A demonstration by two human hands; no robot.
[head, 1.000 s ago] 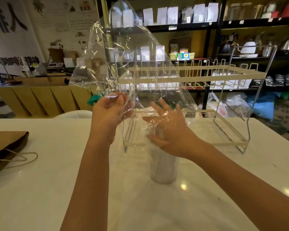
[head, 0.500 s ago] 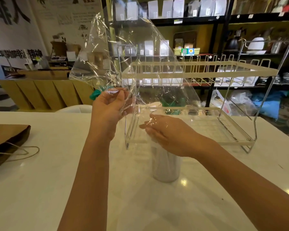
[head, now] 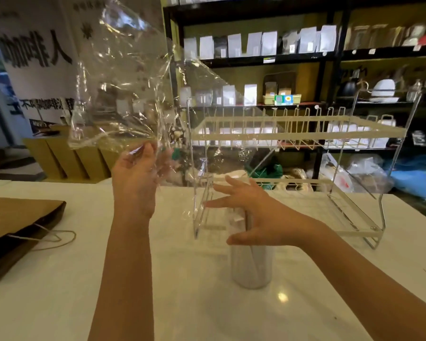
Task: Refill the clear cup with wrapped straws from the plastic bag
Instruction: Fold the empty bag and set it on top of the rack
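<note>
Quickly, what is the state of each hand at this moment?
Left hand: closed on the crinkled clear plastic bag, raised.
Right hand: open, fingers spread, holding nothing, above the clear cup of white wrapped straws.

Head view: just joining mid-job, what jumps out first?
The crinkled clear plastic bag, held high at upper left by the left hand, looks empty. Below centre, the clear cup stands on the white table, packed with wrapped straws, the open right hand hovering over it.
</note>
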